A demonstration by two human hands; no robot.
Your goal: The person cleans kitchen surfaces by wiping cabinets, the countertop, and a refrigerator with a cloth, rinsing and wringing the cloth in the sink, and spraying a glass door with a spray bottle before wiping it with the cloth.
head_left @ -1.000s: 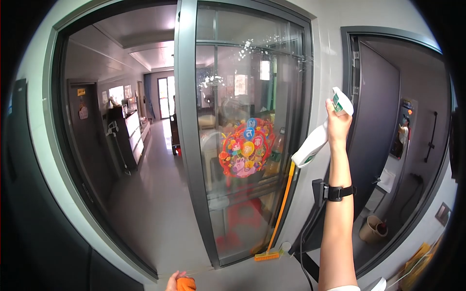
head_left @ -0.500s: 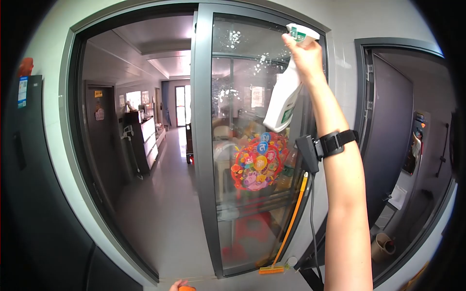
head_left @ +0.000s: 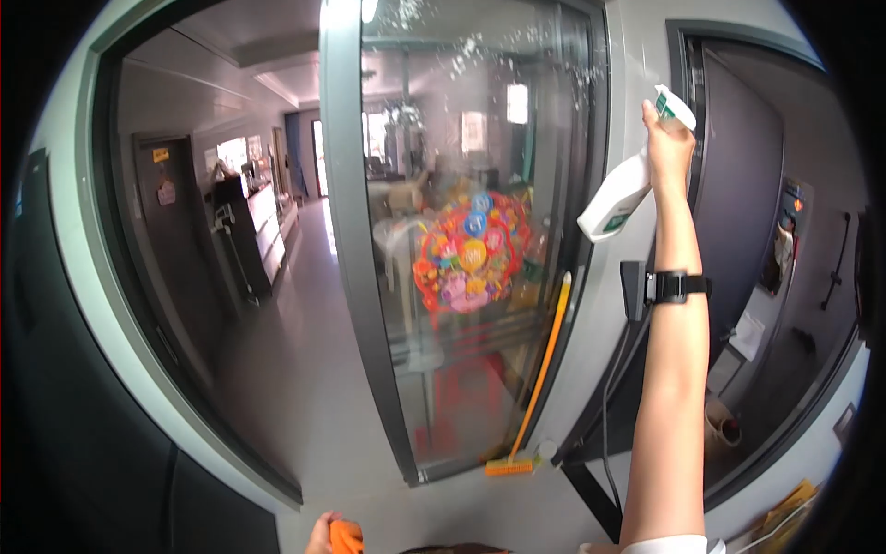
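My right hand [head_left: 672, 152] is wrapped round the neck of a white spray bottle [head_left: 614, 198] with a green-and-white trigger head. The bottle tilts, its base toward the lower left, in front of the wall right of the glass door panel [head_left: 461, 369]. White spray spots [head_left: 475, 51] show on the upper glass, and a colourful round sticker [head_left: 471, 254] sits at its middle. Low in the view, my left hand [head_left: 321, 534] is closed on an orange thing, perhaps a cloth [head_left: 347, 537], mostly cut off by the frame edge.
An orange-handled broom [head_left: 544, 365] leans against the door frame at the right. An open doorway with a dark door [head_left: 738, 194] stands further right. To the left, the opening leads to a hallway floor [head_left: 295, 342]. A dark cabinet-like surface [head_left: 83, 388] stands at far left.
My right hand has moved right and down with the spray bottle, off the glass and in front of the wall. The view has shifted, and more of my left hand and the orange thing shows.
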